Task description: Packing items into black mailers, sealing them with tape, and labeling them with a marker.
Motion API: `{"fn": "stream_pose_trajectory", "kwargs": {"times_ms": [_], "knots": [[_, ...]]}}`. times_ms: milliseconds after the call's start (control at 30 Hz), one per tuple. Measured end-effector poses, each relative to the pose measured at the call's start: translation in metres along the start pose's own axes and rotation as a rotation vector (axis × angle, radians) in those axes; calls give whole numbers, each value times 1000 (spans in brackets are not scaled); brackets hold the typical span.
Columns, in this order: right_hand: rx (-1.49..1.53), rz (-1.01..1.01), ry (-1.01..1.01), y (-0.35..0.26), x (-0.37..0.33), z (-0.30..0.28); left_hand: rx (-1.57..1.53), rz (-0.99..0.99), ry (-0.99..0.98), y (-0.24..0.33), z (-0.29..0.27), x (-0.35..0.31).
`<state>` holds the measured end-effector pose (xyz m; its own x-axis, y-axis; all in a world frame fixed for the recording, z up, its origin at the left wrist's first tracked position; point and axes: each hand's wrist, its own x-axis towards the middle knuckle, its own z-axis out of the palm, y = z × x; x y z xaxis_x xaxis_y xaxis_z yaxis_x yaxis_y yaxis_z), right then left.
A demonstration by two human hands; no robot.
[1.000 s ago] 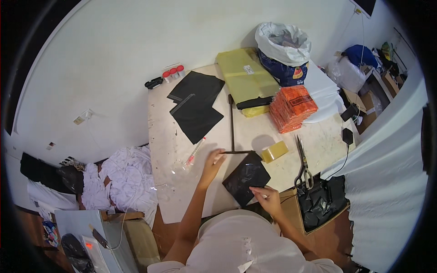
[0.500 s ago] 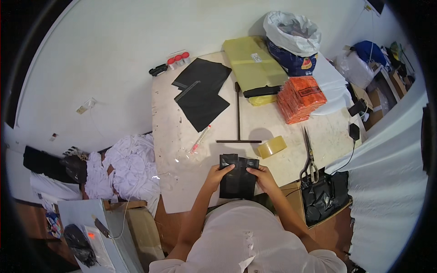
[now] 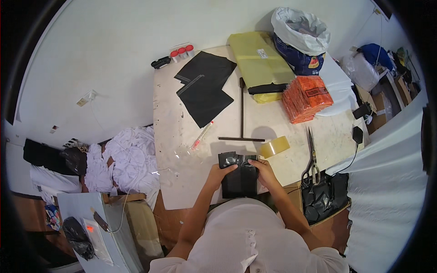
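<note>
Folding, I judge: black rectangular plastic packet [image 3: 240,184].
Left hand [image 3: 218,174], right hand [image 3: 265,173]: fingers pinching its top; next calls for even pressure.

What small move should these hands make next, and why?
Probably press the upper edge of the black plastic packet flatter: the left hand and right hand grip it from either side, and that edge looks uneven and creased.

We are now holding the black packet [image 3: 240,183] squarely, no longer slantwise. Our left hand [image 3: 218,176], formerly at the T-shaped bar [image 3: 242,113], is pinching its upper left; our right hand [image 3: 266,172] is gripping higher.
</note>
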<state>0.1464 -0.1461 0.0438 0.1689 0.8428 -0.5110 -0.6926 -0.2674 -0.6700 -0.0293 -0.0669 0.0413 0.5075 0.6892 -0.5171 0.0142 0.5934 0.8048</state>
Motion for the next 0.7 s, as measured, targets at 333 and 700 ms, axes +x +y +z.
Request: {"fn": "stream_pose_trajectory", "kwargs": {"times_ms": [333,700], "knots": [[-135,41,4,-9,-4,5,-23,-55,44,6,11,0],[-159,288,-67,-38,-14,-11,115,-153,-79,12,-9,-5]]}}
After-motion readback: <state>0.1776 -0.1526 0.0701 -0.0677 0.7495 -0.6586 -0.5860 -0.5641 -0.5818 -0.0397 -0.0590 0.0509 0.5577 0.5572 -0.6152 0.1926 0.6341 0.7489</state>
